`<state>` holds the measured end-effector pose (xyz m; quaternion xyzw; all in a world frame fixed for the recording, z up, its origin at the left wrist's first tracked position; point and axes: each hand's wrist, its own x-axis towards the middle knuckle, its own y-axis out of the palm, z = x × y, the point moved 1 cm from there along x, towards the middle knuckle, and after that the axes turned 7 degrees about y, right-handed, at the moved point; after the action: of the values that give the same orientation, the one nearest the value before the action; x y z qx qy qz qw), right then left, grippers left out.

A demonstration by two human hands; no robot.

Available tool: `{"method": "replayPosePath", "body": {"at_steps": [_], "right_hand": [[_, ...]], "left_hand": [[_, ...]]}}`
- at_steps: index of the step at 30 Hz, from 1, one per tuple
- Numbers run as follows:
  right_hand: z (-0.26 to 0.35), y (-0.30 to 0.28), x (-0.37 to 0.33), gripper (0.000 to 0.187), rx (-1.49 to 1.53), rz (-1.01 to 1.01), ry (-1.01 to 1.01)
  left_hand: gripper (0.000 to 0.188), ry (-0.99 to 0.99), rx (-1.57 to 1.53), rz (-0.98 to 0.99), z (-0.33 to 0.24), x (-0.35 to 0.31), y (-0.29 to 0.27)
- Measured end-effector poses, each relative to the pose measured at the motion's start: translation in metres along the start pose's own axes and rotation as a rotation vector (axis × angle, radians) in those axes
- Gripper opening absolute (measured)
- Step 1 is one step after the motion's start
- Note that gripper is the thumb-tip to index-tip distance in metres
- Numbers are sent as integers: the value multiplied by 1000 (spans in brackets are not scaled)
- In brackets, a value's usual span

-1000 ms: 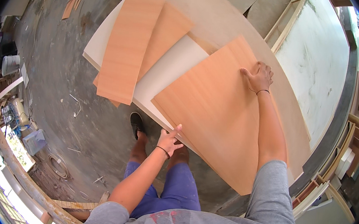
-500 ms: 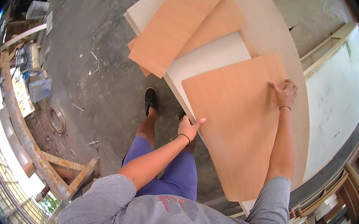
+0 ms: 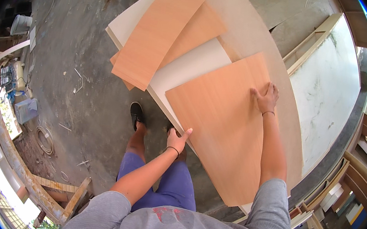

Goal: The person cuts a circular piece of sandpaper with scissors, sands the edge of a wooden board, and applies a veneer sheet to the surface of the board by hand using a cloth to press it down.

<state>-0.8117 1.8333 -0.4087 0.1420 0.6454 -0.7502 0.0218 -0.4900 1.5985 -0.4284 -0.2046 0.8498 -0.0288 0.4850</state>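
Note:
A large light-orange wood-grain sheet (image 3: 227, 123) lies over a white board (image 3: 193, 66) on the workbench. At its near edge my left hand (image 3: 177, 140) is closed, thumb on top and fingers curled below the edge, partly hidden. Whether it also grips the white board beneath, I cannot tell. My right hand (image 3: 266, 99) rests on the sheet's far edge, fingers spread and thumb apart. To the left, a narrower wood-grain panel (image 3: 158, 33) lies on top of another wood-grain panel (image 3: 194, 37), their ends jutting past the bench's near edge.
Beyond the bench stands a white panel with a wooden frame (image 3: 329, 89). Offcuts and shelving (image 3: 340, 198) fill the lower right. On the concrete floor (image 3: 86, 59) at left lie a coiled hose (image 3: 45, 140), a clear plastic box (image 3: 26, 110) and a white bucket (image 3: 21, 25). A wooden frame (image 3: 61, 191) is at lower left.
My view has shifted, so bench and panels appear farther left. Both hands stay at about the same places on the sheet, which has not visibly moved on the bench.

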Motion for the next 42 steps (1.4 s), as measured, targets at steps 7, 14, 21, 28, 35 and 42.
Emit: {"method": "replayPosePath", "body": {"at_steps": [7,14,21,28,35,42], "right_hand": [[-164,-12,-117,101,-114,52,287],[-299,-11,-305,95,-134,114,899],[-440,55,-452,95,424,41,1107],[-450,86,-457,73,1030,-146,1368],[-379,75,-370,71,1104,-264,1296],[-336,80,-327,69,1247,-266,1239]], "left_hand": [[67,927,383,-82,-82,-51,-24],[71,1226,838,-140,-147,98,-21],[48,993,789,23,-195,97,-16],[36,812,804,-87,-204,94,-16],[87,625,1235,-21,-218,54,-2],[69,615,1022,266,-218,131,-34]]}}
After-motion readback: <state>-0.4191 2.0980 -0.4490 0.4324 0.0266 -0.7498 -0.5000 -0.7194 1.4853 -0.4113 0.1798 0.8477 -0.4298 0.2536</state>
